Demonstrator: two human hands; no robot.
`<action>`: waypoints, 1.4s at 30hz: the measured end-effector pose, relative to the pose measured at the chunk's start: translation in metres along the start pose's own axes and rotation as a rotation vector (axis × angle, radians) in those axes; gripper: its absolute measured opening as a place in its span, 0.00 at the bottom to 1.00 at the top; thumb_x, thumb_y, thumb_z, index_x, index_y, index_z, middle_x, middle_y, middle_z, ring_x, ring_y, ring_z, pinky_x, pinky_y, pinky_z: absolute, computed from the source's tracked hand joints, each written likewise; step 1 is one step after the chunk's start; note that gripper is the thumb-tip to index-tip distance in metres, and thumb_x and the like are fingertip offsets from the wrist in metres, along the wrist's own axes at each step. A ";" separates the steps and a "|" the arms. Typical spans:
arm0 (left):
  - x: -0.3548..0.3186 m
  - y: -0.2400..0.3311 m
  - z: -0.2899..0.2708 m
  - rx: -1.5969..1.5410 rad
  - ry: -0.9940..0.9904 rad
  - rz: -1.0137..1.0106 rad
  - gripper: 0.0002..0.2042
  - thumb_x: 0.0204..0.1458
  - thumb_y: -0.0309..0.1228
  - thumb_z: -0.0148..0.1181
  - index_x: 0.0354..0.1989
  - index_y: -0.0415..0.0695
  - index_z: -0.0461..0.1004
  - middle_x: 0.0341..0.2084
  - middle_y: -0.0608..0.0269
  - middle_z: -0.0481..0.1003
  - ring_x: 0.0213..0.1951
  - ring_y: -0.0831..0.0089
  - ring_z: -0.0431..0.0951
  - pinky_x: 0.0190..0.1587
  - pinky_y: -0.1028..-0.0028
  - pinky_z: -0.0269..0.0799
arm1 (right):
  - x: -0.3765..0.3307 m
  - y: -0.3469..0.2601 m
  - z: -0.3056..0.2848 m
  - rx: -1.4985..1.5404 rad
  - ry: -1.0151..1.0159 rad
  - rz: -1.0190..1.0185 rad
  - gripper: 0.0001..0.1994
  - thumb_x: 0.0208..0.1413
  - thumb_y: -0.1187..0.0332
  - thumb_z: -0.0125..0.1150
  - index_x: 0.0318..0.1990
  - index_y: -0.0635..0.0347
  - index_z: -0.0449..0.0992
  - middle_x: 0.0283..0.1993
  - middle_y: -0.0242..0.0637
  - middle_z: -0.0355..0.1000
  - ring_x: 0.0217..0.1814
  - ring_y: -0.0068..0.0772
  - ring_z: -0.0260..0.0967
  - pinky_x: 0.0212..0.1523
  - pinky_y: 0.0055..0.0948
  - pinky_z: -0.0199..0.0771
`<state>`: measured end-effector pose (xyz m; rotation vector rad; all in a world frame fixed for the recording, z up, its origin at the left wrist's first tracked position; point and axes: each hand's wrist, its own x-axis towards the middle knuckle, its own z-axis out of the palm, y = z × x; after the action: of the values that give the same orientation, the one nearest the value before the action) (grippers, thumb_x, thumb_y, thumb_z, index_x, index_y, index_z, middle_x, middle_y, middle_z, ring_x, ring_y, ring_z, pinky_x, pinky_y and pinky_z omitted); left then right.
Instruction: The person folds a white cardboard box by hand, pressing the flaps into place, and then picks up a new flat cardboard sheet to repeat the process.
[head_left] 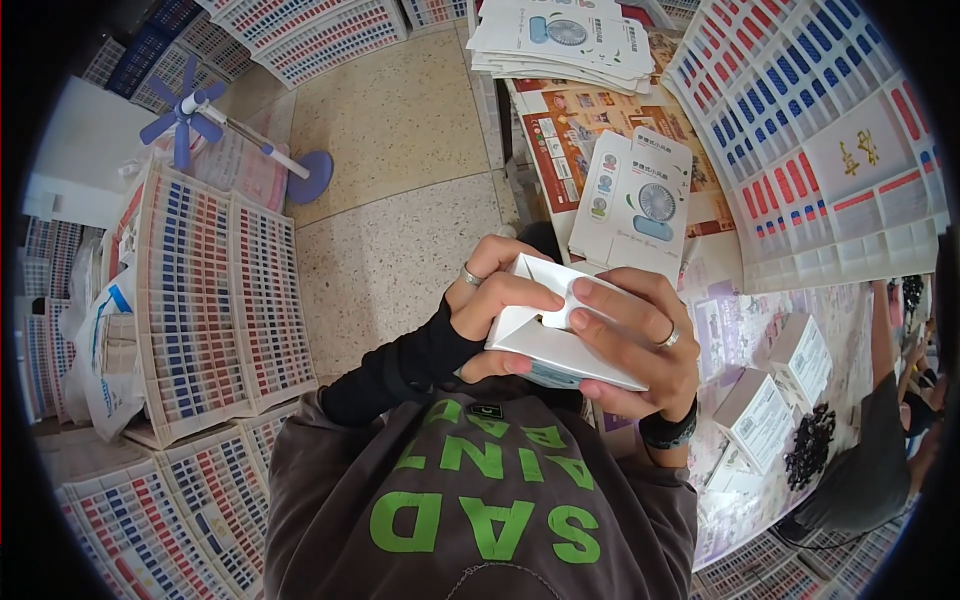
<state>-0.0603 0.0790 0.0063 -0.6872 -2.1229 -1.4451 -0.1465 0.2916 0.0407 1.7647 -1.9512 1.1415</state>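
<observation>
In front of my chest I hold a small white cardboard box [556, 352] with both hands, its flapped end facing up. My left hand [490, 312] grips the left side, index finger pressing on the flaps and thumb low on the near side. My right hand [645, 335] closes over the right side, with fingertips on the folding flaps and thumb underneath. A dark gap shows between the flaps; whatever is inside is hidden. Just beyond my hands, flat printed cartons [655, 190] with a small fan picture lie on the table.
A taller carton stack [560, 45] sits farther back. A white plastic crate [800, 150] stands right. Finished-looking white boxes [750, 418] and a pile of small black parts [811, 445] lie near another person [860, 475]. Stacked crates [190, 300] and a purple fan [183, 115] stand left.
</observation>
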 end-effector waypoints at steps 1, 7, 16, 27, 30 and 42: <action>0.001 0.002 0.001 0.011 0.010 -0.023 0.27 0.52 0.55 0.55 0.47 0.41 0.72 0.44 0.45 0.66 0.43 0.55 0.71 0.46 0.62 0.68 | 0.001 0.002 0.001 0.071 0.037 0.006 0.22 0.38 0.57 0.65 0.39 0.64 0.79 0.52 0.42 0.72 0.43 0.51 0.71 0.37 0.40 0.76; 0.000 0.003 -0.004 0.073 -0.006 -0.035 0.29 0.52 0.56 0.55 0.49 0.41 0.72 0.46 0.45 0.66 0.43 0.54 0.73 0.44 0.63 0.70 | 0.005 -0.002 0.000 0.130 0.040 0.058 0.23 0.34 0.62 0.68 0.43 0.58 0.80 0.53 0.37 0.71 0.42 0.46 0.69 0.39 0.38 0.74; -0.002 0.002 -0.003 0.162 -0.065 0.002 0.34 0.54 0.64 0.45 0.52 0.43 0.66 0.45 0.44 0.69 0.42 0.57 0.74 0.45 0.61 0.70 | -0.002 -0.006 0.002 0.283 0.073 0.134 0.31 0.33 0.63 0.73 0.52 0.59 0.76 0.54 0.41 0.69 0.44 0.46 0.69 0.43 0.38 0.73; 0.002 -0.095 0.031 0.506 -0.107 -0.315 0.43 0.43 0.45 0.67 0.69 0.51 0.54 0.67 0.40 0.44 0.67 0.38 0.43 0.65 0.47 0.45 | -0.083 -0.080 -0.121 -0.533 1.296 0.467 0.24 0.51 0.64 0.64 0.52 0.70 0.67 0.56 0.53 0.65 0.50 0.48 0.70 0.53 0.44 0.75; 0.000 -0.117 0.067 0.600 -0.243 -0.239 0.46 0.38 0.48 0.70 0.68 0.51 0.54 0.67 0.39 0.43 0.67 0.36 0.43 0.65 0.47 0.45 | -0.117 -0.093 -0.145 -1.271 1.339 0.699 0.24 0.45 0.63 0.73 0.47 0.66 0.71 0.53 0.48 0.65 0.49 0.45 0.69 0.52 0.43 0.75; 0.008 -0.179 0.082 0.356 0.020 -0.448 0.31 0.32 0.32 0.74 0.50 0.42 0.73 0.39 0.50 0.74 0.37 0.59 0.77 0.40 0.66 0.74 | -0.166 0.015 -0.139 -1.318 0.318 1.312 0.19 0.43 0.64 0.72 0.44 0.53 0.75 0.57 0.44 0.66 0.59 0.52 0.63 0.52 0.47 0.66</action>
<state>-0.1899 0.1000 -0.1411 -0.0639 -2.5346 -1.2130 -0.1653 0.5064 0.0155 -0.4065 -2.5101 0.0272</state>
